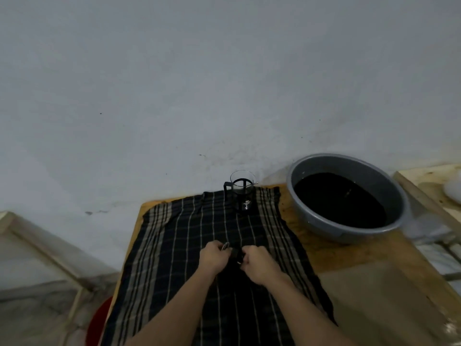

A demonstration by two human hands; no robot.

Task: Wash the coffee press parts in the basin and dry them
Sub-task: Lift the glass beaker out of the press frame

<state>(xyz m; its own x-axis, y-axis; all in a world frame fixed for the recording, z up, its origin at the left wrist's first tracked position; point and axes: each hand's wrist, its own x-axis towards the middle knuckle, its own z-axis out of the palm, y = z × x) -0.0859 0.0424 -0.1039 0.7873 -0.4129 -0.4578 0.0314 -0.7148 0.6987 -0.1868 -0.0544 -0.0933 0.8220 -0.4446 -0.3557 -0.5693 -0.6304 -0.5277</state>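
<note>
The glass carafe (241,193) in its black frame stands upright at the far end of a dark checked cloth (174,245) spread over the wooden table (369,248). Over the middle of the cloth, my left hand (213,255) pinches a small round metal filter part (225,245). My right hand (257,262) grips the black lid and plunger piece (238,254) between the two hands. Much of both parts is hidden by my fingers. The grey basin (396,193) with dark water sits at the table's far right.
A pale wall rises right behind the table. A wooden frame (424,196) lies to the right of the basin and another (45,248) leans at the lower left. A red object (97,323) shows beside the table's left edge.
</note>
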